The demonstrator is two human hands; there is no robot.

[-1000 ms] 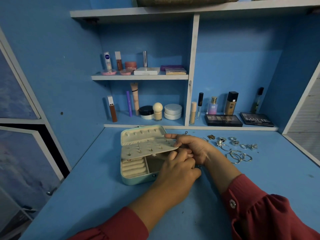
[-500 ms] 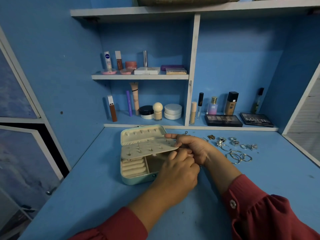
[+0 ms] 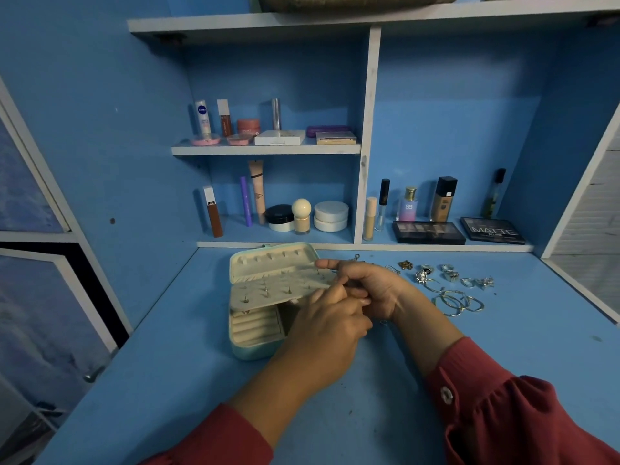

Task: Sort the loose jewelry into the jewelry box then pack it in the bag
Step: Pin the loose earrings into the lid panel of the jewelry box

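Box: mint jewelry box [image 3: 258, 344] lies open on the blue desk [image 3: 167, 380], in front of the shelf unit, lid tipped back toward the shelves.
Flap: cream earring flap [image 3: 278, 290] stands out over the box tray, tilted; several studs are pinned through it.
Tray: ring rolls [image 3: 256, 327] fill the left part of the box; one small piece sits at their far end, too small to identify.
Left hand: left hand [image 3: 330, 325] lies over the right part of the box, fingers curled, tips at the flap's right edge. Whether they pinch anything cannot be told.
Right hand: right hand [image 3: 372, 290] sits just right of the box, touching the left hand; forefinger straight and pointing left along the flap's far edge, other fingers curled inward. Held item, if any, is hidden.
Hands: together, meeting at the box's right side.
Loose jewelry: right of the box, beyond the right hand and apart from it; hoops [image 3: 458, 303] nearest, rings [image 3: 449, 273] and a silver charm [image 3: 422, 276] farther back, a gold piece [image 3: 405, 264] nearest the shelf.
Sleeves: red sleeve with a button [image 3: 446, 395] on the right wrist.
Shelves: palettes [image 3: 429, 232] and bottles stand behind the box.
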